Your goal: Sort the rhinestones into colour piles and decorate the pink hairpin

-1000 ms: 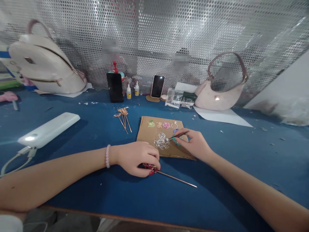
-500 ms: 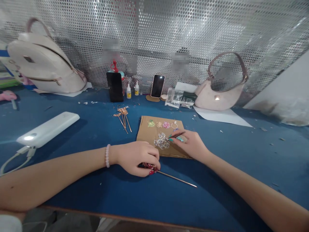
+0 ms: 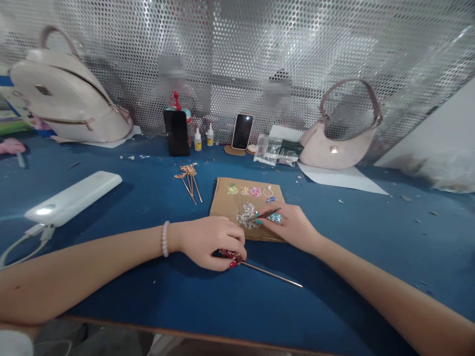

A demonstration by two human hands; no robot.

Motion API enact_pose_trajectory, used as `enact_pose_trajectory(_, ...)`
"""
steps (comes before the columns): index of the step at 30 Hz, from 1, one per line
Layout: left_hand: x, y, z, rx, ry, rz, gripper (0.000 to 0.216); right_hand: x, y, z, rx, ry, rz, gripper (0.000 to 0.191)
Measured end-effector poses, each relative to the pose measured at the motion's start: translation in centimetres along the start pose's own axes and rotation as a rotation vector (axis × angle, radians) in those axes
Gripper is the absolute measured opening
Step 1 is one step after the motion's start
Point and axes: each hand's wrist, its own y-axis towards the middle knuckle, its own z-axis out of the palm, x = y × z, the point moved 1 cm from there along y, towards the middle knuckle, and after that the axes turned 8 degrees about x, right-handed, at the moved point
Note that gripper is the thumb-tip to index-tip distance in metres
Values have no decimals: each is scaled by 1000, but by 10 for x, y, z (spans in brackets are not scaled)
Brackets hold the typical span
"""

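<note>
My left hand [image 3: 215,243] rests on the blue table, closed around the ornate red-jewelled head of a hairpin [image 3: 272,274]. Its long thin metal stick points to the right and toward me. My right hand [image 3: 291,222] pinches dark tweezers [image 3: 270,212], their tips down at a pile of clear rhinestones [image 3: 247,215]. That pile lies on a piece of cardboard [image 3: 224,205]. Along the far side of the cardboard sit small heaps of green [image 3: 232,189], peach [image 3: 244,191] and pink stones [image 3: 256,192]. Blue stones [image 3: 271,199] and turquoise stones [image 3: 275,217] lie close to my right hand.
Several gold hairpins [image 3: 190,180] lie beyond my left hand. Two small glue bottles [image 3: 198,142] and two phones [image 3: 243,132] stand at the back. A white power bank [image 3: 76,198] is on the left. A backpack [image 3: 70,99] and a handbag [image 3: 337,146] flank the table's rear.
My right hand has shifted slightly toward me and left with the tweezers, uncovering more of the blue and turquoise stones. The left hand keeps its place on the hairpin.
</note>
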Motion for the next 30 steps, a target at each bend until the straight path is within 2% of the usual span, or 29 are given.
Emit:
enact_pose_trajectory(6,0,0,0,10,-12,1,18,-11,3,0,-114,4,125,9)
enact_pose_trajectory(11,0,0,0,18,-17,-4,18,-15,3,-3,-165,15,160,9)
enact_pose_trajectory(30,-1,0,1,19,-15,-13,19,-15,0,-1,-105,22,147,12)
